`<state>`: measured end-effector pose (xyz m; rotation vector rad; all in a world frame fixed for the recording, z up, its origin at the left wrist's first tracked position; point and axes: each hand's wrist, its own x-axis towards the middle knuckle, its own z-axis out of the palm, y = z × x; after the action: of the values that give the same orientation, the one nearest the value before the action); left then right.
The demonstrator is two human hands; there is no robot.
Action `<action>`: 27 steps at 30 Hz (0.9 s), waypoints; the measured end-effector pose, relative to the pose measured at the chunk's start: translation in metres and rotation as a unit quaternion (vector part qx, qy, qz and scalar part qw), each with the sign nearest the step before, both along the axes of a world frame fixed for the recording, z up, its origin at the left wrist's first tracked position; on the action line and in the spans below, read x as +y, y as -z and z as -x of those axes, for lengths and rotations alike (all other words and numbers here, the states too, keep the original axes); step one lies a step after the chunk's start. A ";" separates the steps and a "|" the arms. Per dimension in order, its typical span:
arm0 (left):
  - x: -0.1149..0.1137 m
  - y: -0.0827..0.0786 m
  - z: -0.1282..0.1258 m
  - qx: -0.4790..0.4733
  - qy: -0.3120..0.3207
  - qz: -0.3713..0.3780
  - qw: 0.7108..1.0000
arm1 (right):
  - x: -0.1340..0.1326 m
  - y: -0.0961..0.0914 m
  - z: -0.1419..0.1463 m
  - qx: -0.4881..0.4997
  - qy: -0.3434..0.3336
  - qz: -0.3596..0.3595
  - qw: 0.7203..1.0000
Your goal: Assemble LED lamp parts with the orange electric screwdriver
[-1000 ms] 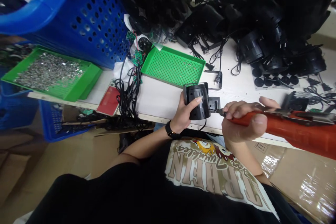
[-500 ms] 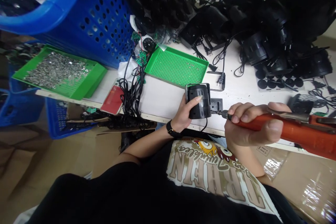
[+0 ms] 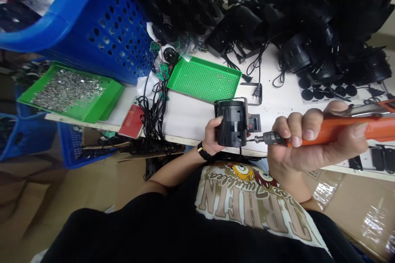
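My left hand (image 3: 211, 133) is wrapped round a black cylindrical lamp housing (image 3: 232, 123) held at the table's near edge. My right hand (image 3: 305, 144) grips an orange electric screwdriver (image 3: 342, 129) lying roughly level. Its metal bit (image 3: 251, 140) touches the right side of the housing. A black strap sits on my left wrist. Just behind the housing a small black square part (image 3: 254, 123) lies on the white table (image 3: 191, 111).
A green perforated tray (image 3: 203, 78) lies behind the housing; another green tray (image 3: 70, 92) full of small screws sits at the left. A blue basket (image 3: 92, 20) stands at the back left. Black lamp housings and cables (image 3: 308, 20) pile at the back right. A red phone (image 3: 132, 121) lies beside tangled wires.
My right hand raised the screwdriver to level and brought its bit against the housing. My left hand turned the housing and shifted its grip; my thumb no longer lies across the front.
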<state>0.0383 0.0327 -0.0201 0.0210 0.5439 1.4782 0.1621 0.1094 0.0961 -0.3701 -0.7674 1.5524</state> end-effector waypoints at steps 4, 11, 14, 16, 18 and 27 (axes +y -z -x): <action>-0.002 -0.001 -0.002 0.018 0.010 0.006 1.000 | -0.001 0.000 0.001 -0.022 0.000 0.001 1.000; -0.004 -0.016 -0.005 0.078 -0.008 0.021 0.997 | 0.004 0.005 -0.003 -0.046 0.019 -0.002 0.999; -0.004 -0.014 -0.005 0.066 -0.003 0.020 0.998 | 0.004 0.004 -0.004 -0.048 0.023 0.000 0.999; -0.004 -0.010 -0.005 0.056 0.005 0.026 0.998 | 0.002 0.002 -0.004 -0.052 0.018 -0.009 0.998; -0.003 -0.007 -0.006 0.049 0.010 0.034 0.998 | 0.001 0.000 -0.003 -0.057 0.015 -0.017 0.998; -0.003 -0.018 -0.016 -0.032 0.074 -0.021 0.997 | 0.011 0.012 -0.006 0.010 -0.057 -0.071 0.996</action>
<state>0.0546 0.0298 -0.0021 0.0459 0.4487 1.3414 0.1680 0.1203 0.0837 -0.2090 -0.8914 1.5934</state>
